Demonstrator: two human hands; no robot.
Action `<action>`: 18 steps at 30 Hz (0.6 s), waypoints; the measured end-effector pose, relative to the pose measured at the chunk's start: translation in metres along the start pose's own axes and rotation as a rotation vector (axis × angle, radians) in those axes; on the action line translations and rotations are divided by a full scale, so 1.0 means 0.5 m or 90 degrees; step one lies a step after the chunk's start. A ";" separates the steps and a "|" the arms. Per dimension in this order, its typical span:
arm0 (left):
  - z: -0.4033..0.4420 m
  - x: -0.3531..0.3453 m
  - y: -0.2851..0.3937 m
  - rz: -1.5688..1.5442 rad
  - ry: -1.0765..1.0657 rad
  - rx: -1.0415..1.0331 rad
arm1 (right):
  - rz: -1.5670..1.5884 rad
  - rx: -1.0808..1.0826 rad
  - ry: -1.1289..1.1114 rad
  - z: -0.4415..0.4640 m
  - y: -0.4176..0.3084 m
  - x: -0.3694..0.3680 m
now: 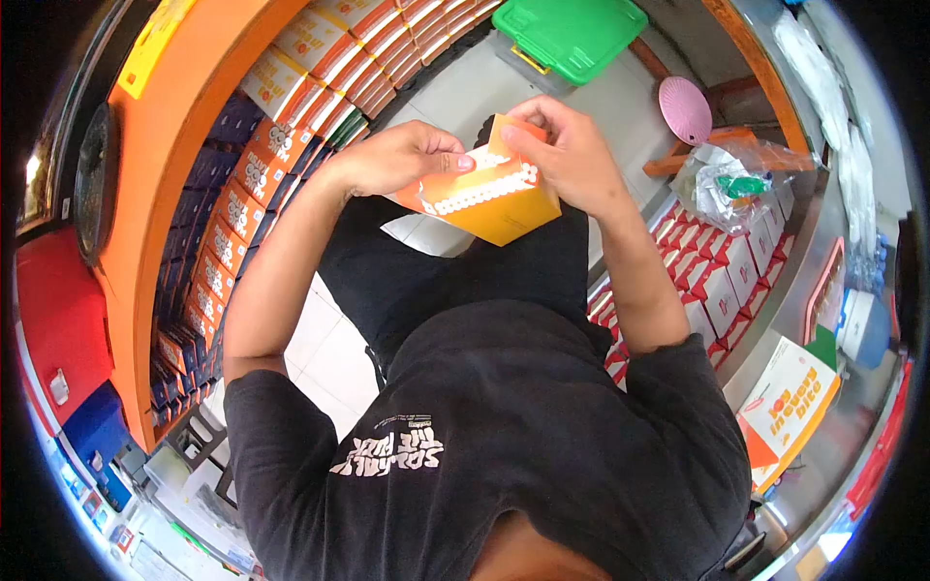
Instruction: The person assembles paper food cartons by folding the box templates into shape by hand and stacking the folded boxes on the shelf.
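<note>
An orange and yellow carton with white lettering is held in front of my lap, between both hands. My left hand is closed on its left side, the thumb lying on the upper orange edge. At the upper right corner, my right hand pinches an orange flap, with the thumb on the near face and the fingers behind. The carton is tilted, its yellow face toward me. Its inside and the fingertips behind it are hidden.
Stacked orange and blue boxes fill an orange shelf at left. Red and white boxes are stacked at right, below a plastic bag. A green lid and a pink round object lie ahead. Another carton stands at lower right.
</note>
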State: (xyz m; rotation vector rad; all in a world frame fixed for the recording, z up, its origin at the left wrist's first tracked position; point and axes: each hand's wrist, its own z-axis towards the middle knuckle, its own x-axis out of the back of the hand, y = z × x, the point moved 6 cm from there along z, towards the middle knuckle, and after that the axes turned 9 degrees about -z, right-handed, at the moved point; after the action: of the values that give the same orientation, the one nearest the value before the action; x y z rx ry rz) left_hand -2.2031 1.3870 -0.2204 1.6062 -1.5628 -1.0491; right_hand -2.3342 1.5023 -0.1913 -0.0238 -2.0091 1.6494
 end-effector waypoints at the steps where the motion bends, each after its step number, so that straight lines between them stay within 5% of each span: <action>1: 0.010 -0.005 0.001 -0.018 -0.008 0.014 | -0.074 0.001 0.046 -0.003 0.002 0.008; 8: 0.030 -0.031 0.011 -0.006 0.018 0.066 | -0.275 -0.018 0.031 -0.022 -0.012 0.024; 16: 0.010 0.008 0.043 0.193 0.032 0.011 | -0.228 -0.002 -0.127 -0.022 -0.034 -0.034; 18: -0.025 0.022 0.096 0.322 0.153 -0.052 | -0.124 -0.006 -0.124 -0.010 -0.019 -0.046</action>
State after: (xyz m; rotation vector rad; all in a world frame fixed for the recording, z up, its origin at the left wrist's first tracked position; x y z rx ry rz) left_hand -2.2149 1.3718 -0.1734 1.1426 -1.6157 -0.6121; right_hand -2.3095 1.4966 -0.1911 0.3301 -2.0872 1.5683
